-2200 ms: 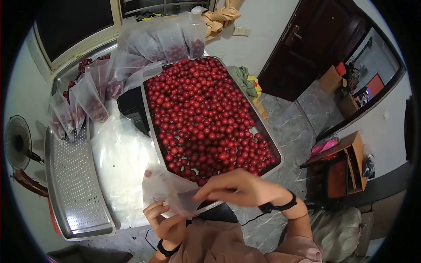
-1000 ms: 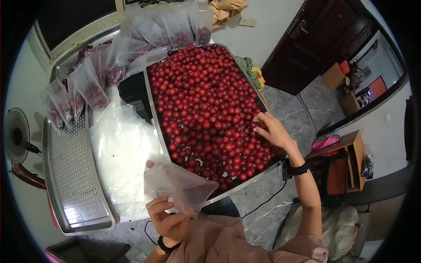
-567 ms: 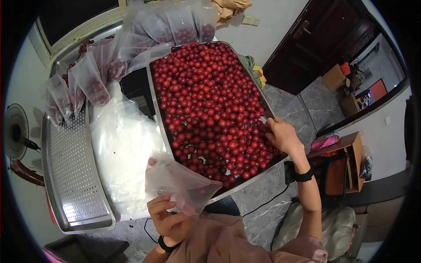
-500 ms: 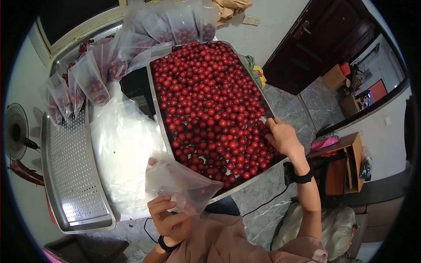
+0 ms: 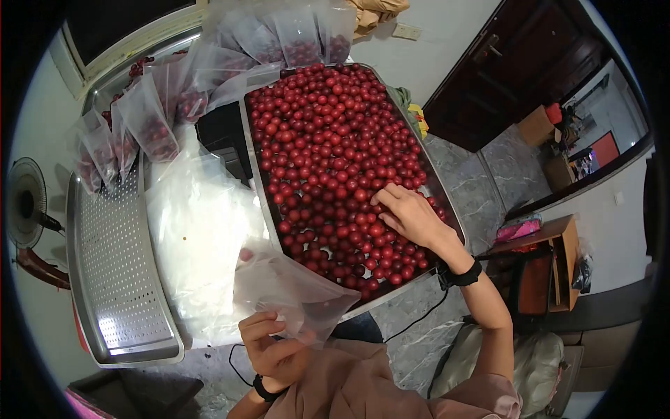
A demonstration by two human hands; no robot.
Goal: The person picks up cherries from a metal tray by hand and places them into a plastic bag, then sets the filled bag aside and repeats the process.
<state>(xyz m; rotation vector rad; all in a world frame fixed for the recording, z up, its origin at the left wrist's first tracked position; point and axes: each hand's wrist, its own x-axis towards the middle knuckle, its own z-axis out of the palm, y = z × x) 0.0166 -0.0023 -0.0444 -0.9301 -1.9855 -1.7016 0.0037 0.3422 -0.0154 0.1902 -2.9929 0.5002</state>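
Note:
My left hand (image 5: 276, 349) pinches a frosted clear plastic bag (image 5: 293, 293) by its lower edge, in front of the tray's near left corner. The bag looks mostly flat, its mouth towards the tray. Small round red fruits (image 5: 335, 140), shiny and plum-like, cover a large metal tray (image 5: 259, 183). Over the right part of the fruits reaches my right hand (image 5: 412, 216), palm down, its fingers and thumb curled round some of them. How many fruits it grips is hidden.
A stack of flat clear bags (image 5: 202, 237) lies left of the fruit tray. Beyond it is a perforated metal tray (image 5: 122, 258). Filled bags of fruit (image 5: 150, 129) stand along the back and left. A fan (image 5: 28, 202) is at far left, a dark door (image 5: 506, 77) at back right.
My right hand has moved left from the tray's right edge over the fruits, fingers curled among them. My left hand and its bag stay nearly in place. The view has shifted slightly.

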